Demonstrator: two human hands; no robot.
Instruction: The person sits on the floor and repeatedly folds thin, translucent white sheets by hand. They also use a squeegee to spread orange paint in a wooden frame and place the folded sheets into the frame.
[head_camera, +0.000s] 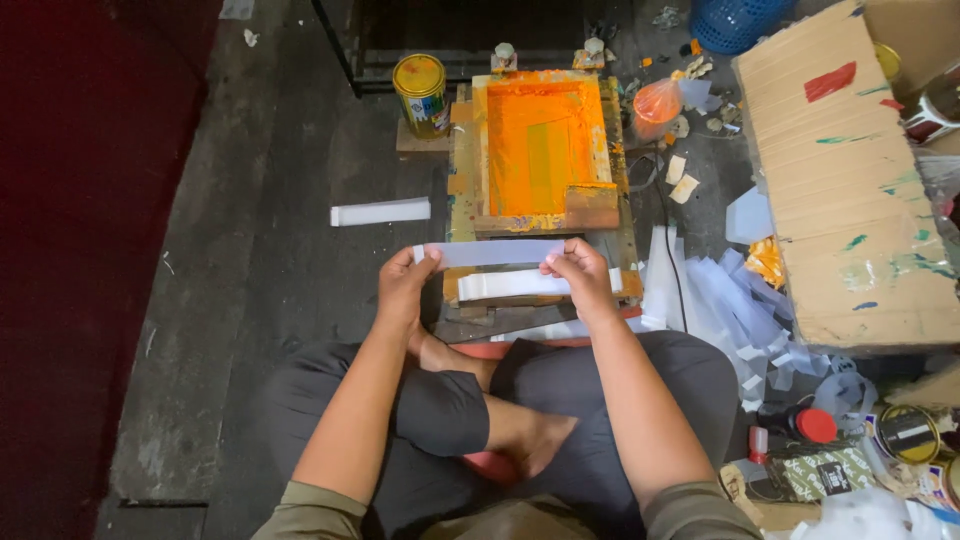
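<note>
The person sat cross-legged on the dark floor (250, 300), both hands raised before a wooden printing frame (540, 150) whose screen was coated in orange ink. The left hand (405, 285) pinched one end of a pale strip (490, 252) between thumb and fingers, and the right hand (580, 275) pinched the other end the same way, so the strip hung level between them, just above a stack of white strips (515, 285) lying at the near edge of the frame. A squeegee (592, 205) rested in the frame's near right corner. Left of the frame a white bar (380, 212) lay alone on the floor, and a yellow-lidded can (422, 92) stood at the far left corner. To the right, loose pale strips (730, 290) were heaped against a paint-smeared cardboard box (850, 190), crowding that side. A blue basket (740, 22) stood at the far edge, and tins and a red-capped bottle (815, 425) cluttered the near right.
</note>
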